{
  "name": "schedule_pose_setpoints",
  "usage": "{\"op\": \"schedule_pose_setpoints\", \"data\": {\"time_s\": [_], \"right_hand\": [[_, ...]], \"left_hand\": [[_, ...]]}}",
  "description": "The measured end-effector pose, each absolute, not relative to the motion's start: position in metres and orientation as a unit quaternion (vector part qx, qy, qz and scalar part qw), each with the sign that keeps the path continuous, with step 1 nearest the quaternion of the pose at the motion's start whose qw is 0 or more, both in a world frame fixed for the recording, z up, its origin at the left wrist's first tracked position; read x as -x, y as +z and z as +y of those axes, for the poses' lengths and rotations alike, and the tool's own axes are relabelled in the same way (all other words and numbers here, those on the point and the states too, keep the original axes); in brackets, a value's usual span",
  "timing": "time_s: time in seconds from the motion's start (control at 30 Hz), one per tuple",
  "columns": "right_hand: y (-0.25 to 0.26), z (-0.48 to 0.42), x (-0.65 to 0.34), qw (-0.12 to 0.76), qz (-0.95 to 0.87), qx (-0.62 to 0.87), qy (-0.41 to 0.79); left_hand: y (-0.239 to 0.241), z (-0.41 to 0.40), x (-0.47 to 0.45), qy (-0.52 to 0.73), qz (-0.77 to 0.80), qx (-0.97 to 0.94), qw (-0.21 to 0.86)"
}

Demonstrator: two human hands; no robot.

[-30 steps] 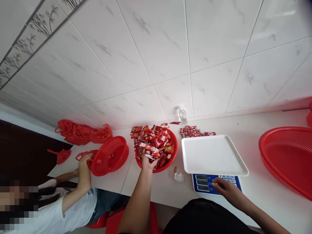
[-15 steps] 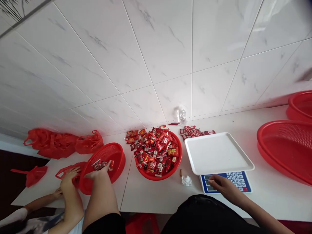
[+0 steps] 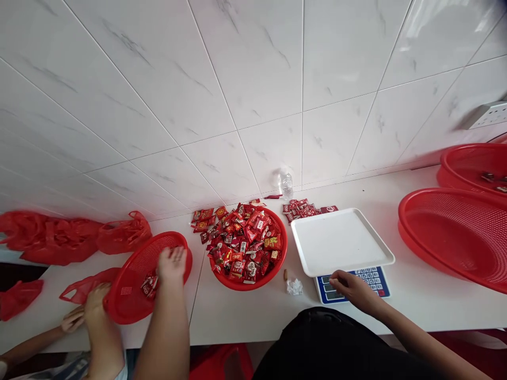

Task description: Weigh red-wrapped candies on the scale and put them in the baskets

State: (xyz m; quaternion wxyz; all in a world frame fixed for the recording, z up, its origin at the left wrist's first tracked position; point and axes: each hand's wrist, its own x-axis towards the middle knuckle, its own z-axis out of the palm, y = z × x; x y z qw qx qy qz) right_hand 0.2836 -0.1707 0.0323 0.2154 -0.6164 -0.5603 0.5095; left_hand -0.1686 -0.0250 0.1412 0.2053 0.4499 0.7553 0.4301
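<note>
My left hand (image 3: pixel 172 261) is open and holds nothing, over the right side of a tilted red plastic basket (image 3: pixel 138 258). Several red candy packets (image 3: pixel 149 285) lie inside this basket, partly hidden by my arm. My right hand (image 3: pixel 344 284) has its fingers curled in, with nothing visible in them, at the blue keypad and display of a digital scale (image 3: pixel 330 293). A white tray (image 3: pixel 343 240) sits on top of the scale. Between my hands stands a red basket (image 3: pixel 283 248) heaped with red-wrapped candies (image 3: pixel 245 243).
A co-worker's hand (image 3: pixel 98 298) is at the tilted basket's left rim. Red plastic bags (image 3: pixel 71 237) line the left side. Loose packets (image 3: pixel 304 208) and a clear bottle (image 3: pixel 285 184) lie near the wall. Crumpled tissue (image 3: pixel 294 287) and red baskets (image 3: pixel 447 232) are farther right.
My left hand has let go of the candy packets, which now lie in the tilted basket. My view has turned slightly right; my right hand stays at the scale.
</note>
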Motion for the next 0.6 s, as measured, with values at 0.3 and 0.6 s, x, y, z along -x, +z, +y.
{"op": "schedule_pose_setpoints", "data": {"time_s": [0.3,0.6], "right_hand": [[0.018,-0.137,-0.294,0.271,-0.498,0.669,0.480],[0.019,-0.153,-0.302,0.274,-0.489,0.641,0.525]], "left_hand": [[0.048,-0.060,0.027,0.001,0.668,-0.714,0.209],[0.033,-0.044,0.020,-0.016,0.691,-0.710,0.136]]}}
